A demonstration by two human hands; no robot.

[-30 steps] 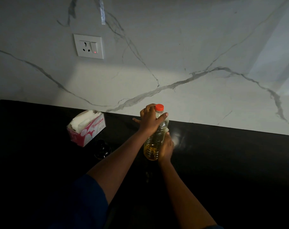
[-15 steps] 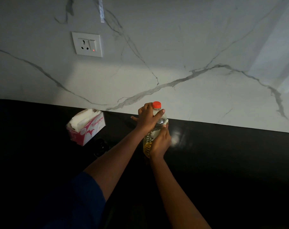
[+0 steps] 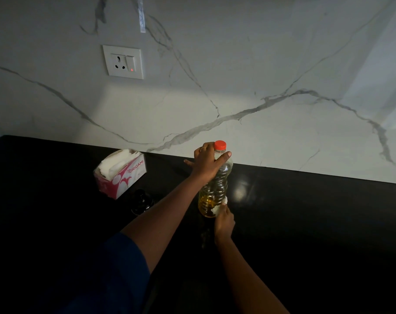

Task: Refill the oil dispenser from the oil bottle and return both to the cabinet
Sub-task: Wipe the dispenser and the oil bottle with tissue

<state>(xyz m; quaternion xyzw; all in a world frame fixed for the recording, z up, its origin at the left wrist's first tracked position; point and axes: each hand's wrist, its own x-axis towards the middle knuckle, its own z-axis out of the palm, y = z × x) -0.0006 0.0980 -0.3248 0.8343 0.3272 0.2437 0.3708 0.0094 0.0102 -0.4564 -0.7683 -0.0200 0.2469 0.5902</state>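
Observation:
The clear plastic oil bottle (image 3: 216,189) with a red cap (image 3: 220,145) stands upright on the black counter (image 3: 305,223), with yellow oil only in its bottom part. My left hand (image 3: 207,163) grips its shoulder just under the cap. My right hand (image 3: 224,220) pinches a small white tissue (image 3: 217,208) against the bottle's lower side. A dark rounded object (image 3: 142,200), perhaps the oil dispenser, stands on the counter to the bottle's left; it is too dark to make out.
A red and white tissue box (image 3: 121,175) lies at the back left of the counter. Behind it rises a white marble wall with a power socket (image 3: 123,62). My blue sleeve (image 3: 115,268) fills the lower left.
My right hand has slid the tissue down from the bottle's middle to its lower part. My left hand keeps its grip near the cap.

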